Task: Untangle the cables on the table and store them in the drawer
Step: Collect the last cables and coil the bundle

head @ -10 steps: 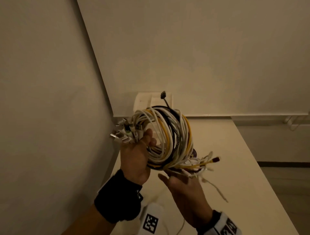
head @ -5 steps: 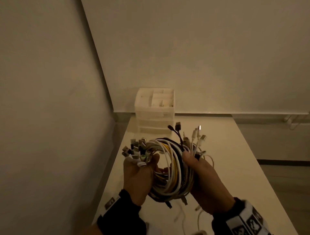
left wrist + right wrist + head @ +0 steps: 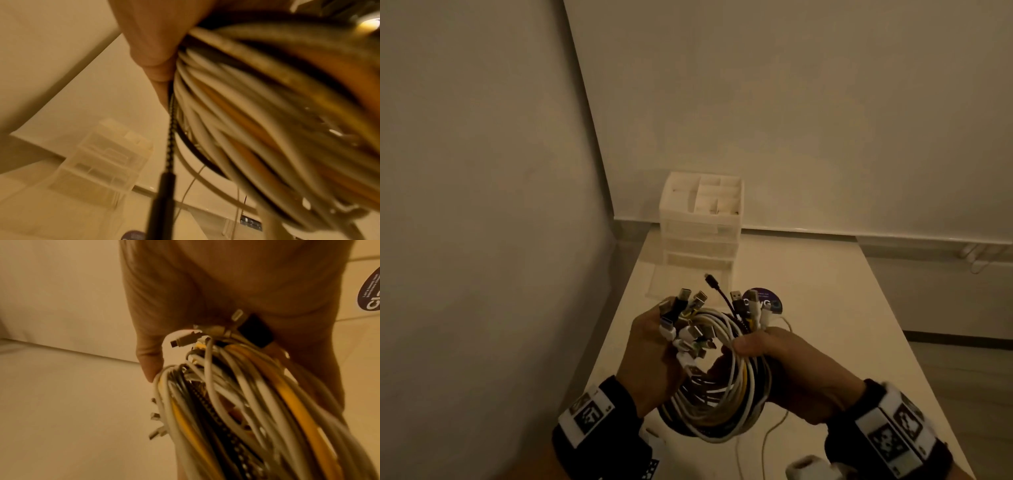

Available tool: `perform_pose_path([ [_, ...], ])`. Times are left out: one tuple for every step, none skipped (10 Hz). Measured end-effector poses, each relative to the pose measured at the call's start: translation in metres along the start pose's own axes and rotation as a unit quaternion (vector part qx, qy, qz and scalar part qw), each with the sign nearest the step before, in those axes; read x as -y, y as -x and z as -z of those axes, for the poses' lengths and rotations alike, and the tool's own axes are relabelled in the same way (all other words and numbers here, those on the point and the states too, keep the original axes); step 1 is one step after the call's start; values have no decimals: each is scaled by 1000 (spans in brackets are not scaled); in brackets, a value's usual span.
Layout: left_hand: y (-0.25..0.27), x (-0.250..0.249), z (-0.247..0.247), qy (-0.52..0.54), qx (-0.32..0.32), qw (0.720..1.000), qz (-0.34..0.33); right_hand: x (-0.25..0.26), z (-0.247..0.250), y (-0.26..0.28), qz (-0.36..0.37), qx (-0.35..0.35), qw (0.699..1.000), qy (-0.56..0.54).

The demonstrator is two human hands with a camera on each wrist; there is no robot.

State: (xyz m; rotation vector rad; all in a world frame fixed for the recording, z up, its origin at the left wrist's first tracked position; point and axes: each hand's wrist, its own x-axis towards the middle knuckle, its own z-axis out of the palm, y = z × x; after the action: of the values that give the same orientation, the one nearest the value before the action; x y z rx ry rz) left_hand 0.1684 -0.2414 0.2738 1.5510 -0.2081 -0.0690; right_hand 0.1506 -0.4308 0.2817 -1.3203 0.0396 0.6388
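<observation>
A coiled bundle of cables (image 3: 717,401), white, yellow and black, hangs above the table between both hands. My left hand (image 3: 654,356) grips the coil's left side, where several plug ends (image 3: 690,325) stick up. My right hand (image 3: 784,373) grips the right side, thumb over the strands, with more plugs (image 3: 748,306) above it. The left wrist view shows the cables (image 3: 257,113) close and blurred under my fingers (image 3: 156,53). In the right wrist view my fingers (image 3: 148,356) wrap the cable bundle (image 3: 246,402). The translucent drawer unit (image 3: 700,222) stands at the table's far end, drawers closed.
The white table (image 3: 825,325) runs away from me, with a wall along its left side and another behind it. A round dark sticker (image 3: 765,298) lies on the table past the plugs. A thin loose cable (image 3: 770,435) trails on the table below the bundle.
The bundle has come down from in front of the drawer unit to lower over the table. My right hand, earlier under the coil with loose fingers, now grips its right side.
</observation>
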Motion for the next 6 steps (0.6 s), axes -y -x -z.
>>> perform_pose_path([
  [-4,5,5,-220,20,954,-202,-3,-2,-2,21,-12,1000,2],
  [-12,11,5,-290,10,926,-241,-4,-5,-4,43,-5,999,17],
  [-10,10,8,-337,45,904,-258,-3,-4,-8,33,-13,999,41],
  [-8,14,15,-367,103,884,-271,-1,-6,-8,19,10,995,98],
  [-9,7,19,-419,134,846,-302,2,-8,-8,13,35,987,158],
  [-11,5,22,-451,133,828,-305,5,-8,-10,17,19,980,198],
])
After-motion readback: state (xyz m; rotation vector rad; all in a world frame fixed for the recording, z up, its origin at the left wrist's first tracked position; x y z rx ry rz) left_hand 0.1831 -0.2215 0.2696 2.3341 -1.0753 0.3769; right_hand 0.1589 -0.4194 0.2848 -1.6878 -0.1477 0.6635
